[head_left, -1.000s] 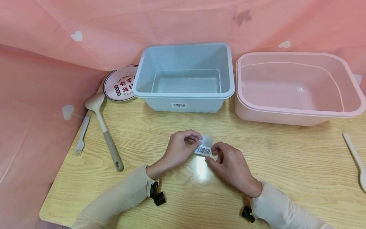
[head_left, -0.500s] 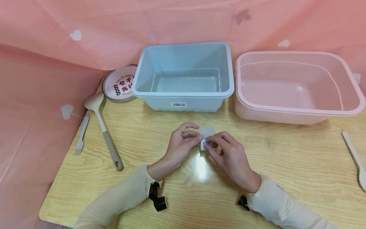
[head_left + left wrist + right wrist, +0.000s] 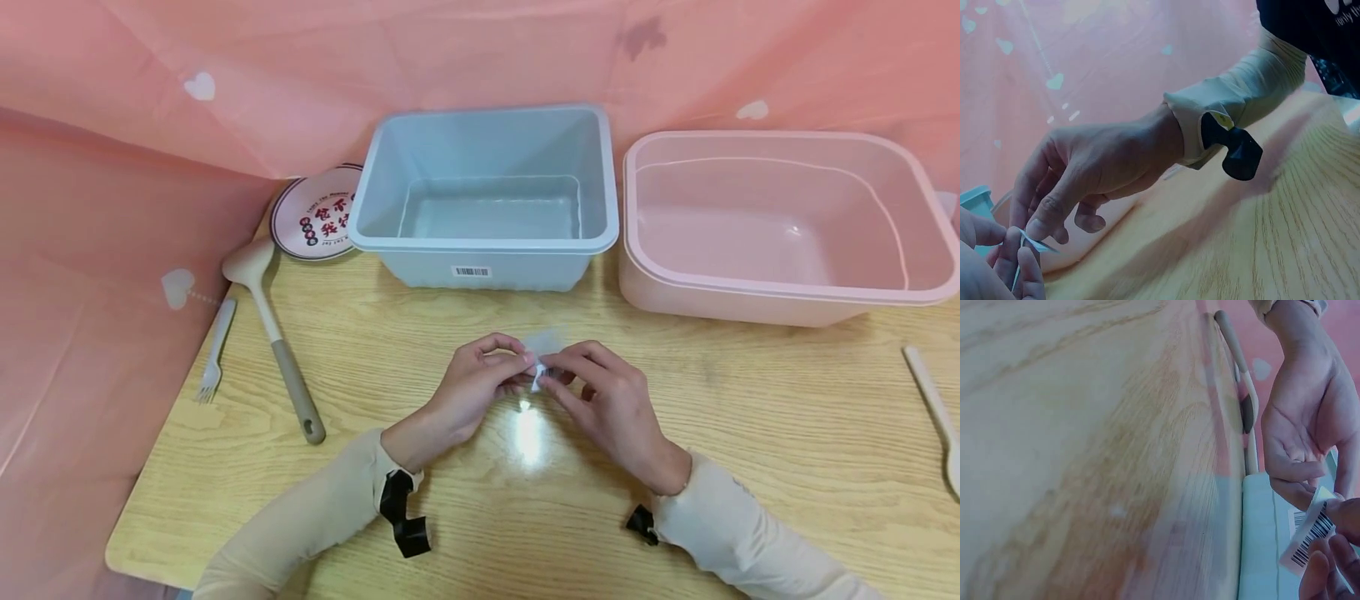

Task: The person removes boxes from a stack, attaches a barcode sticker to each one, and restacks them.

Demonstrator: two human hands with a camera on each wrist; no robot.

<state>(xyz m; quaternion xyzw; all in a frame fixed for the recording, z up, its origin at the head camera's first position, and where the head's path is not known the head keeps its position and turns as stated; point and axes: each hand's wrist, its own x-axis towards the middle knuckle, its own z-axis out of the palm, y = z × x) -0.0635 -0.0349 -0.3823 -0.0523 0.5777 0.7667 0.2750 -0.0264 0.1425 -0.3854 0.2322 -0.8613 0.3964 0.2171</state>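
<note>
Near the middle of the wooden table (image 3: pixel 712 433), both hands meet over a small barcode sticker (image 3: pixel 538 372): the left hand (image 3: pixel 480 383) pinches one edge between thumb and forefinger, and the right hand (image 3: pixel 600 400) pinches the other, the fingers (image 3: pixel 558 372) of both curled tight on it. A second ago the label was held flat and open, its barcode facing up with a clear backing behind it; half a second ago the hands had drawn closer; now the sticker is folded or turned almost edge-on from the head view, and only a sliver of it shows. The right wrist view shows the barcode strip (image 3: pixel 1310 540) bent between the fingertips. That reads, as a judgement, as the label being peeled from its backing or folded up. Far of the hands stands the blue tub (image 3: pixel 486 242) with its own barcode label, the pink tub (image 3: pixel 780 287) to its right; a plate (image 3: pixel 318 218), ladle (image 3: pixel 273 337) and fork (image 3: pixel 213 354) lie at far left, a spoon (image 3: pixel 933 408) at right
</note>
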